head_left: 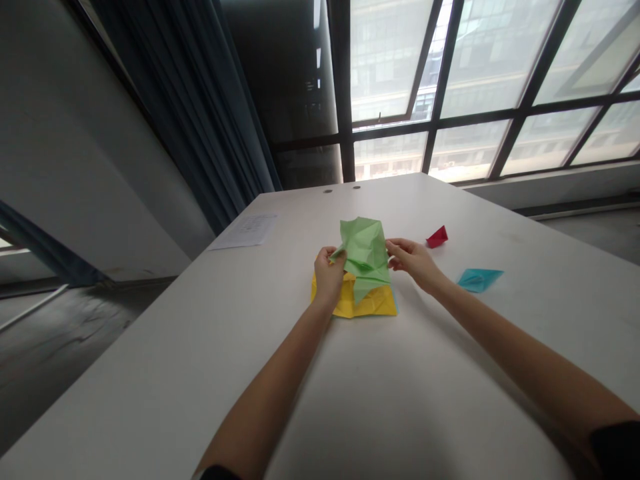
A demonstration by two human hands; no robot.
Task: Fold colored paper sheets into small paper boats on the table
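A creased sheet of light green paper [365, 247] is held up between my two hands, with a folded corner hanging at its lower edge. My left hand [330, 270] pinches its left side. At the right edge, my right hand [407, 257] has its thumb and fingertips closed on the paper. Below the green sheet lies creased yellow paper [373, 303] on the table, partly covered by the sheet and my left hand. A thin blue edge shows at the yellow paper's right side.
The white table [200, 347] stretches toward the windows. To the right lie a small red folded paper boat [437, 237] and a blue folded paper piece [480, 279]. A printed white sheet [245, 231] rests at the far left. Dark blue curtains [210, 100] hang behind.
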